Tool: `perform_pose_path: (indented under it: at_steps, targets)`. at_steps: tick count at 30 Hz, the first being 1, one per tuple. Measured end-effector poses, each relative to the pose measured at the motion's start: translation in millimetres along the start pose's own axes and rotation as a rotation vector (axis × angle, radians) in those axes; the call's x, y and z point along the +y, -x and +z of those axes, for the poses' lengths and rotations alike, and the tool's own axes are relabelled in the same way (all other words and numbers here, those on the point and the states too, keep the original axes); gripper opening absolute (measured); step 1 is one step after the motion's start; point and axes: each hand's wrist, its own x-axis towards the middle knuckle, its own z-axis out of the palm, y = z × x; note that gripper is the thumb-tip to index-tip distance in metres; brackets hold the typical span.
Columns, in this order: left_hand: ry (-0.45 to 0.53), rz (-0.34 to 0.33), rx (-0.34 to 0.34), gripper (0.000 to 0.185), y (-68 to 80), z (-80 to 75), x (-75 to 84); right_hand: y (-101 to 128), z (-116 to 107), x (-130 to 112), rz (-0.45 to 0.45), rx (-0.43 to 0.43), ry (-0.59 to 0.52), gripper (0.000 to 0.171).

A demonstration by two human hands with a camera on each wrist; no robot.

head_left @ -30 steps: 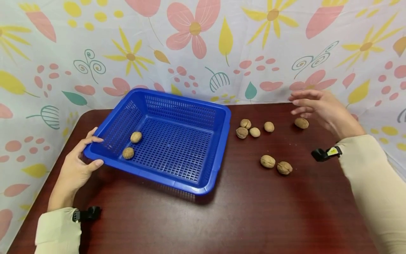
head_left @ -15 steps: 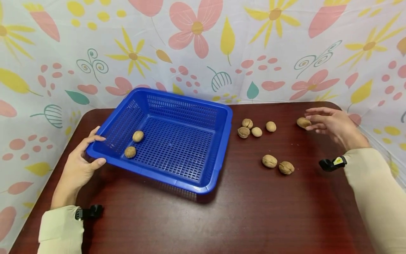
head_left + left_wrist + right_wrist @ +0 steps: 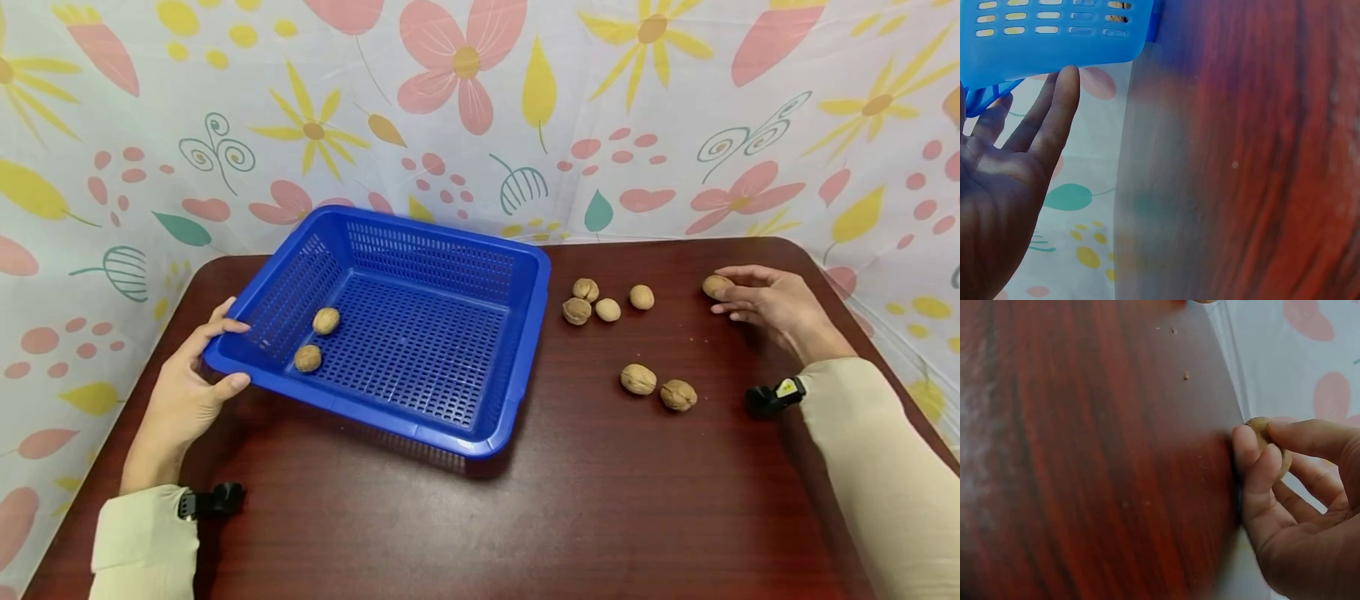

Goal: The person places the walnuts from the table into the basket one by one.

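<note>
My left hand (image 3: 180, 392) grips the left corner of a blue plastic basket (image 3: 367, 406), fingers over its rim and thumb along the front. The left wrist view shows the left fingertips at the slotted basket wall (image 3: 1054, 53). Two walnuts, an upper one (image 3: 326, 321) and a lower one (image 3: 307, 358), lie inside at the left. At the table's far right, my right hand (image 3: 780, 308) pinches a walnut (image 3: 716, 286) between thumb and fingers. In the right wrist view that walnut (image 3: 1286, 461) is partly hidden by the fingers.
Right of the basket sits a loose group of walnuts (image 3: 577, 312) and smaller, paler nuts (image 3: 608, 310). Nearer the front lie two more walnuts, one left (image 3: 638, 379) and one right (image 3: 678, 395). A flower-patterned cloth (image 3: 465, 142) hangs behind the dark red table (image 3: 600, 508).
My right hand has come down from above the far walnut, first to its right side, then onto it, and now pinches it. The left hand keeps its grip on the basket.
</note>
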Motion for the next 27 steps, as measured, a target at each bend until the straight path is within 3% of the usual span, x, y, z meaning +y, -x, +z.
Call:
perform_pose_path:
  at_steps: [7, 14, 27]
  targets:
    - [-0.011, -0.003, -0.003, 0.048, -0.3, -0.5, -0.2, 1.0, 4.9, 3.2, -0.034, 0.021, -0.044, 0.025]
    - [-0.012, -0.010, -0.002, 0.048, 0.1, 0.0, 0.3, 3.0, 11.6, 0.3, -0.137, 0.054, -0.029, 0.019]
    - [-0.010, -0.013, 0.000, 0.048, 0.5, 0.1, 0.1, 10.3, 54.0, -41.3, -0.258, 0.002, 0.034, 0.026]
